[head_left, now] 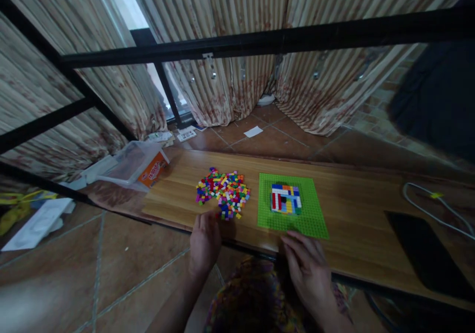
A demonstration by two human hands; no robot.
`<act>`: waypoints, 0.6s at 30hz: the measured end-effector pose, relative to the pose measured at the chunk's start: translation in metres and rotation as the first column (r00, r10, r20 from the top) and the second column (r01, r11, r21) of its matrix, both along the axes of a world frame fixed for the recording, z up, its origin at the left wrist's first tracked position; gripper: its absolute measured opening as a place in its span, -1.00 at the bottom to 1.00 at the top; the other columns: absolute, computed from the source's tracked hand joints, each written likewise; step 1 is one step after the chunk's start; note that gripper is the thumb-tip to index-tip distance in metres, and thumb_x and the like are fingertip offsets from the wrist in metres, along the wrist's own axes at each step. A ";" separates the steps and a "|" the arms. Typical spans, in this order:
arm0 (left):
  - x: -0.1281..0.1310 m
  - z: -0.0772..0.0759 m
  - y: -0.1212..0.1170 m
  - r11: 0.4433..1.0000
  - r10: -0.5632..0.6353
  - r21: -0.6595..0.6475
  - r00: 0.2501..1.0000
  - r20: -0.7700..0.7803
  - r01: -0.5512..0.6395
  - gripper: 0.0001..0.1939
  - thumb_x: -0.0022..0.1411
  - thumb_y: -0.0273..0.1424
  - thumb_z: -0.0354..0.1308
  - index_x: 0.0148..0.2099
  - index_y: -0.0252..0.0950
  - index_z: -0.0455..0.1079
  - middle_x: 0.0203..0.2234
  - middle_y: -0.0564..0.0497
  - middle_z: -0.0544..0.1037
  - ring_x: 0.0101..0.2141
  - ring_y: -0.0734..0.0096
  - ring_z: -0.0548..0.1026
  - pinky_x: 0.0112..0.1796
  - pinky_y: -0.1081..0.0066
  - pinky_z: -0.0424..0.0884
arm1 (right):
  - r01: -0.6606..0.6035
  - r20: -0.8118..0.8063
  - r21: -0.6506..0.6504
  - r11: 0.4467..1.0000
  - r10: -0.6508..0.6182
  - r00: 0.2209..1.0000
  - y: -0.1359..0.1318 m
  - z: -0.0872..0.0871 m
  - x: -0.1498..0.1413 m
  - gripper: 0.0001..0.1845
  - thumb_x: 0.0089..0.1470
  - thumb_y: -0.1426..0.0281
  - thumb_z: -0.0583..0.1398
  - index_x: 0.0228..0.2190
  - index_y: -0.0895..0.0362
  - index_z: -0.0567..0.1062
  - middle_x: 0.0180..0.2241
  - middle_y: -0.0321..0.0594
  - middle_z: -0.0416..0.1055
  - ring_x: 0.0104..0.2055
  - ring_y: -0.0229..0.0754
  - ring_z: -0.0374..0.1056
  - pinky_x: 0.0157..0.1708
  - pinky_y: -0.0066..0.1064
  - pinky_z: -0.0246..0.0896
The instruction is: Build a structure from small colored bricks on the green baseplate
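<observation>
My left hand (pixel 205 240) is at the front edge of a loose pile of small toy bricks (pixel 226 190) in many colours. Its fingers curl downward and inward, and whatever they may hold is hidden. My right hand (pixel 307 263) rests at the table's front edge, just below a green baseplate (pixel 313 214). Its fingers are stretched toward the left with the thumb somewhat apart, and no brick shows in them. On the baseplate stands a low, squarish brick build (pixel 285 199) in white, red, blue and yellow, with a dark gap in its middle.
The long wooden table (pixel 356 209) carries a clear plastic box (pixel 129 165) with an orange label at the left end. A black flat panel (pixel 426 254) and a white cable (pixel 426 204) lie at the right. Behind are a dark metal rail (pixel 241 46) and striped curtains (pixel 237 90).
</observation>
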State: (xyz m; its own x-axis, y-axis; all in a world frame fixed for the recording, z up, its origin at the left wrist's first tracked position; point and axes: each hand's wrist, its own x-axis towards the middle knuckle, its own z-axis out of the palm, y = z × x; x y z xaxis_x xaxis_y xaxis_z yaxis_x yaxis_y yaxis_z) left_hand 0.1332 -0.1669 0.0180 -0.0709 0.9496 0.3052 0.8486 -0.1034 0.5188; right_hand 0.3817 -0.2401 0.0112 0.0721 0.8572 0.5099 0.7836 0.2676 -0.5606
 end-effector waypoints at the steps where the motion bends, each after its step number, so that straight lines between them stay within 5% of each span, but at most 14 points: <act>1: -0.005 -0.001 0.001 1.000 0.007 -0.019 1.000 -0.020 -0.008 -0.77 0.24 -0.45 0.01 -0.05 -0.28 0.32 -0.23 -0.09 0.47 -0.18 0.25 0.49 -0.17 0.28 0.46 | -0.032 -0.004 -0.007 0.999 0.032 0.999 -0.002 -0.002 -0.007 -0.76 0.19 0.45 0.14 -0.13 0.01 0.51 -0.12 -0.12 0.45 -0.10 -0.05 0.35 -0.13 -0.12 0.33; 8: -0.005 -0.004 0.012 0.992 -0.110 -0.074 0.992 -0.069 0.105 -0.71 0.18 -0.48 0.08 -0.03 -0.21 0.35 -0.15 -0.06 0.48 -0.13 0.26 0.47 -0.11 0.28 0.43 | -0.247 0.045 -0.106 0.963 0.253 0.966 0.019 -0.001 -0.064 -0.73 0.20 0.49 0.08 -0.17 0.02 0.53 -0.21 -0.16 0.47 -0.12 -0.07 0.36 -0.14 -0.19 0.34; 18: -0.008 -0.004 0.011 0.975 -0.213 -0.059 0.975 0.061 0.216 -0.60 0.15 -0.42 0.16 0.06 -0.27 0.30 -0.03 -0.13 0.41 -0.01 0.20 0.42 0.02 0.19 0.39 | -0.264 0.080 -0.134 0.955 0.276 0.958 0.082 -0.003 -0.095 -0.76 0.20 0.47 0.09 -0.21 0.05 0.55 -0.27 -0.14 0.41 -0.17 -0.07 0.30 -0.18 -0.23 0.31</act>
State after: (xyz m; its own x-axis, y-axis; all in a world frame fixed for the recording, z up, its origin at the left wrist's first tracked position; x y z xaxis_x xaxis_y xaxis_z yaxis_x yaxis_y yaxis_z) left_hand 0.1252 -0.1556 0.0135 0.1220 0.9621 0.2439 0.7806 -0.2448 0.5751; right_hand 0.2866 -0.1581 0.0081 -0.2149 0.8934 0.3946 0.7433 0.4117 -0.5273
